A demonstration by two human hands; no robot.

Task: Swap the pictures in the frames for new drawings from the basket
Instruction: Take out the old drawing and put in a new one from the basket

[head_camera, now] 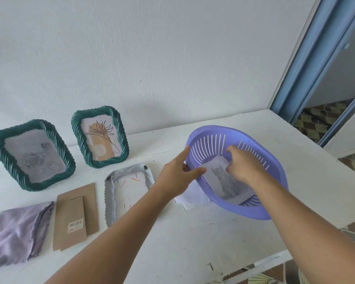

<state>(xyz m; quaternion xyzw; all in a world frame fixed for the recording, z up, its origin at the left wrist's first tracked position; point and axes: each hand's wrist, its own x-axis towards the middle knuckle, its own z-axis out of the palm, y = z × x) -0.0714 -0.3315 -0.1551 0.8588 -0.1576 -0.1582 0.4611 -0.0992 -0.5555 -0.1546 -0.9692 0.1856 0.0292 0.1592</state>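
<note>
Left hand (pixel 177 174) grips basket (pixel 275 171) rim, tilting it. Right hand (pixel 243 163) inside — fingers pinching a drawing (pixel 223 179) in the basket. Open frame (pixel 129 191) face-down on table (pixel 193 242), beside backing (pixel 76 216).

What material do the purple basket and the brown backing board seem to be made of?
The purple basket looks like moulded plastic: smooth, evenly coloured, slightly glossy, with regular slots cut in its wall. The brown backing board looks like matte cardboard or fibreboard: flat and dull, with a barcode sticker.
</note>
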